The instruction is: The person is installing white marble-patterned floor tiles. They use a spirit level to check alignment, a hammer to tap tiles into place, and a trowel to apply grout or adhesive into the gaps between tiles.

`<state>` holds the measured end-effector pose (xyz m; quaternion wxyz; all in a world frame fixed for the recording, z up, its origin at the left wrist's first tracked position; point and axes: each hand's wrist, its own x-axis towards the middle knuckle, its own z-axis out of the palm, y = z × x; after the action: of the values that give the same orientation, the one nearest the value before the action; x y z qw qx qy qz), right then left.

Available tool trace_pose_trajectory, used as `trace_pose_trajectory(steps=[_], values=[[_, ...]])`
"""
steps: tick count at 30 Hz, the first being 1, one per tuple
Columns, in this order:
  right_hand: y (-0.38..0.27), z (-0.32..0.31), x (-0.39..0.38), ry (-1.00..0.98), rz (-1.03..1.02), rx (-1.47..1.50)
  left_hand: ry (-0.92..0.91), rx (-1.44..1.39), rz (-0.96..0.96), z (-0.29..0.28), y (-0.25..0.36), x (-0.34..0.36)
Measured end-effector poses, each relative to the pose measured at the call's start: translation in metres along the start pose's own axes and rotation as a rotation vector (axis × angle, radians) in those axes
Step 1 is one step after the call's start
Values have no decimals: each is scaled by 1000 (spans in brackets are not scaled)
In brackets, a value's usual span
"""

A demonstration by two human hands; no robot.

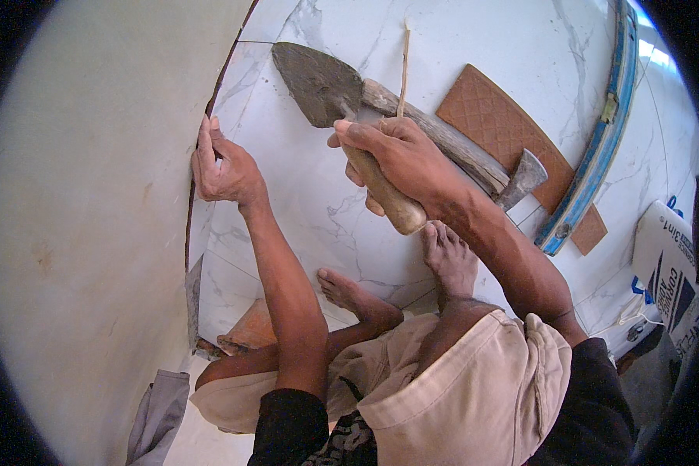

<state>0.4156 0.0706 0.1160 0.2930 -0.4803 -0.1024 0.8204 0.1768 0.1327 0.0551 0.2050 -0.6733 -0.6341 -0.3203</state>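
My right hand (400,159) grips the wooden handle of a trowel (312,84). Its grey, dirty blade points up and left, raised over the marbled floor tiles (245,233). At the foot of the pale wall (93,217), along the dark gap where it meets the floor, is my left hand (229,167). The fingers there are bent and pressed together; whatever they may hold is too small to make out. Just beyond my right hand lies a hammer (524,180) with a worn wooden handle, partly hidden by that hand. A thin stick (405,58) lies beside it.
A brown grid-textured piece (497,116) lies under a blue spirit level (594,159) at the right. Farther right stands a white printed bag (666,256). A reddish-brown piece (250,328) is by my left leg, a grey cloth (159,412) at lower left. My bare feet rest on the tiles.
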Motion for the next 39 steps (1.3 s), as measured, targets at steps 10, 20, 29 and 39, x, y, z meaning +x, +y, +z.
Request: trace_pose_trajectory(steps=[10, 20, 29, 39], values=[[2, -1, 2, 27, -5, 3, 52, -44, 23, 5, -4, -1], [14, -12, 8, -4, -21, -44, -15, 7, 9, 1, -4, -2], [13, -4, 5, -6, -21, 26, -4, -13, 19, 1, -4, -1], [8, 24, 3, 40, 18, 70, -33, -47, -64, 0, -5, -4]])
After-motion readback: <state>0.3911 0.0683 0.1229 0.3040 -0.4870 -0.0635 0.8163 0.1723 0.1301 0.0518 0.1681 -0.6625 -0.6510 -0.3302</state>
